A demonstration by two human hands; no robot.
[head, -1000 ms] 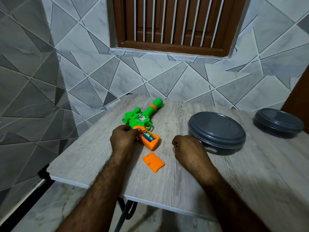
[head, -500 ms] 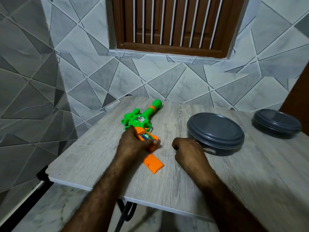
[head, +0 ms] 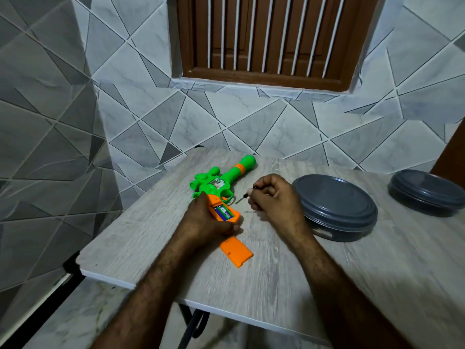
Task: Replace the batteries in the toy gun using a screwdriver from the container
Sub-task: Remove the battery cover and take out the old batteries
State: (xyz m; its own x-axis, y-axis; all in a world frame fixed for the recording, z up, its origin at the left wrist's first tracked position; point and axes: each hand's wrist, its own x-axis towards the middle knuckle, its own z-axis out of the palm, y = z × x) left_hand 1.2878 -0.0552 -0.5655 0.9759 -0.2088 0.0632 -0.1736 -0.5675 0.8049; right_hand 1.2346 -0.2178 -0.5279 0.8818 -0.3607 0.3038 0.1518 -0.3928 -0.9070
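Right, the toy gun [head: 221, 182] is lying toward the far left corner of the table [head: 276, 293], with its barrel pointing at the far edge. The left hand [head: 206, 220] is gripping the orange handle, fingers wrapped round it and the thumb lying along its near end, pinning it to the table. The compartment is standing open, and the batteries [head: 222, 212] are showing inside it. The orange cover [head: 236, 251] is lying loose, just nearer the front edge than the handle.

The right hand [head: 274, 197] is hovering just beside the trigger guard, fingers curled tight and pinching a small dark screwdriver [head: 243, 196], whose tip is poking out toward the gun. The lidded grey container [head: 334, 207] is sitting close behind that wrist. A second one [head: 427, 191] is sitting at the far right edge.

To my eye the unscrewing is done and the battery swap is in hand. I cannot tell whether these cells are old or fresh. If old, the next move is calling for a free fingertip or the driver tip to pry them out. If fresh, the cover is wanting seating and screwing down.
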